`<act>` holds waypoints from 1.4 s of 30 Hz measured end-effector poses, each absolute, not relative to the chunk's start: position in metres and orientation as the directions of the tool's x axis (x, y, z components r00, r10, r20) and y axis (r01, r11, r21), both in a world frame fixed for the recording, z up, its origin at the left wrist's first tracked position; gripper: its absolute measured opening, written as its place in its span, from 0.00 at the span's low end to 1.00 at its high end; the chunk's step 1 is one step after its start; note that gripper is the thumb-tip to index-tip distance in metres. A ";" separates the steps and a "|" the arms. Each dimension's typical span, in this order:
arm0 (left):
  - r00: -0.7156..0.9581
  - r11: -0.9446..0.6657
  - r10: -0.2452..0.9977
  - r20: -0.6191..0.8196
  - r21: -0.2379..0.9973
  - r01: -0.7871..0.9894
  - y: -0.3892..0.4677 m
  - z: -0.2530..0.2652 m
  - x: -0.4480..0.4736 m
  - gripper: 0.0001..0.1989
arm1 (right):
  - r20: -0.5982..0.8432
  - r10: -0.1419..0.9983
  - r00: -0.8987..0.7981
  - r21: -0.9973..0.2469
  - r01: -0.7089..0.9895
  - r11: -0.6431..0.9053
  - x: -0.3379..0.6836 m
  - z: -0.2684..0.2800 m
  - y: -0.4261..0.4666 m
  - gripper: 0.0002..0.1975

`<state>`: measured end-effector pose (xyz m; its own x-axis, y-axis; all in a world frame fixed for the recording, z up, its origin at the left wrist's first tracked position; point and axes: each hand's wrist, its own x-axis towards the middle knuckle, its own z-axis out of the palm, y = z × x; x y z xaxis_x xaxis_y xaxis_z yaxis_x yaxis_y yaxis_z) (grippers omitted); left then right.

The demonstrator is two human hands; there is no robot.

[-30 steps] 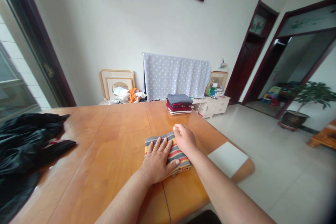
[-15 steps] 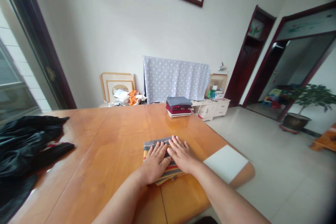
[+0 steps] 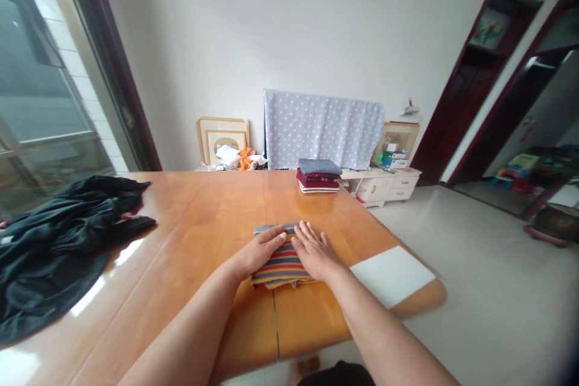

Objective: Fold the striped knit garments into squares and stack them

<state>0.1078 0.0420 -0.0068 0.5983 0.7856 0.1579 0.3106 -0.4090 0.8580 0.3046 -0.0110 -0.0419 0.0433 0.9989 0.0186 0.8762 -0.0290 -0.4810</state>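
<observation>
A folded striped garment [image 3: 283, 265] in grey, red and yellow lies near the front of the wooden table. Across its left side rests my left hand [image 3: 259, 249], turned edgewise with fingers stretched inward over the cloth. My right hand [image 3: 315, 252] lies flat on the garment's right side, its fingers out and slightly apart. Both hands touch the cloth from above and cover parts of it. Farther back stands a stack of folded clothes [image 3: 319, 176], grey on top with dark red and striped layers beneath.
A heap of black clothing [image 3: 67, 247] spreads over the left of the wooden table [image 3: 203, 211]. To the right lies a white sheet [image 3: 393, 275] by the rounded corner. Behind are a dotted cloth cover [image 3: 321, 126], picture frames [image 3: 221, 132] and a white cabinet [image 3: 391, 187].
My left hand has shifted to the garment's left side and turned edgewise, uncovering more stripes. The right hand stays on the cloth. The view has swung slightly left.
</observation>
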 end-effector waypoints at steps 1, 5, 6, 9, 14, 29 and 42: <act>0.607 -0.383 0.780 0.150 0.882 0.274 0.041 -0.004 0.108 0.32 | 0.021 0.999 0.044 -0.484 0.875 -0.028 0.305 -0.043 -0.011 0.35; 0.624 -0.270 0.777 0.080 0.939 0.215 0.041 0.013 0.104 0.32 | 0.034 0.999 0.042 -0.502 0.865 -0.020 0.308 -0.047 -0.010 0.35; 0.605 -0.263 0.793 0.077 0.938 0.225 0.042 0.017 0.101 0.32 | 0.042 0.998 0.040 -0.509 0.861 -0.013 0.309 -0.048 -0.010 0.35; 0.511 -0.280 0.852 0.115 0.924 0.259 0.043 0.029 0.089 0.31 | 0.070 0.997 0.039 -0.527 0.850 0.004 0.311 -0.052 -0.010 0.35; 0.441 -0.376 0.871 0.215 0.870 0.319 0.019 0.021 0.068 0.29 | 0.091 0.995 0.039 -0.548 0.836 0.017 0.315 -0.058 -0.007 0.33; 0.539 -0.613 0.777 0.325 0.585 0.532 -0.037 -0.032 0.057 0.35 | 0.474 0.833 0.284 -0.806 0.521 0.281 0.333 -0.066 -0.009 0.32; 0.597 -0.700 0.705 0.383 0.511 0.499 -0.032 -0.043 0.057 0.36 | 0.409 0.912 -0.038 -0.650 0.689 0.320 0.331 -0.034 -0.071 0.22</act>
<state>0.0568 -0.0320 -0.0430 0.5969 0.7050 0.3830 0.4988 -0.7000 0.5111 0.3311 -0.0708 -0.0339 -0.0378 0.9119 0.4087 0.6890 0.3200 -0.6503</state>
